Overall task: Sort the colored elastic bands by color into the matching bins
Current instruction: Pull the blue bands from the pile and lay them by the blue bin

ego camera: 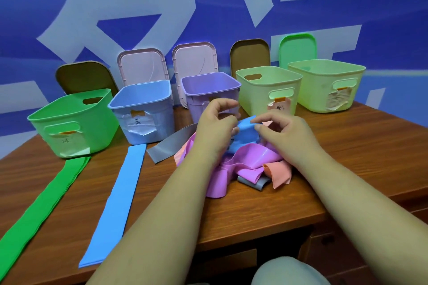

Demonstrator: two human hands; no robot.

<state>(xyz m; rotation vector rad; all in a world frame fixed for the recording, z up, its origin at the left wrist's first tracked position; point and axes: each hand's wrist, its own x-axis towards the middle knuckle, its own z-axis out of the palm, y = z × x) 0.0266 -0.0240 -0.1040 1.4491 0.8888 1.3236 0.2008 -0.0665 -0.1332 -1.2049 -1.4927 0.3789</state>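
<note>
Both grips, left hand (pixel 215 129) and right hand (pixel 286 133), seemingly pinch a crumpled blue elastic band (pixel 247 133), its end hidden below them.

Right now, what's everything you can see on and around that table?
green bin: one, back left.
blue bin: one, next right.
purple bin: one, middle.
pale yellow-green bins: two, back right.
lids: five leaning on the wall; two brown, two pink, one green.
green bands: flat stack, count unclear, left.
flat blue band: one, beside them.
grey band: one, before the blue bin.
pile: pink, orange, grey bands, centre.
held blue band: one, above the pile.
table: brown wood.
left hand, right hand: both grip the held blue band.
</note>
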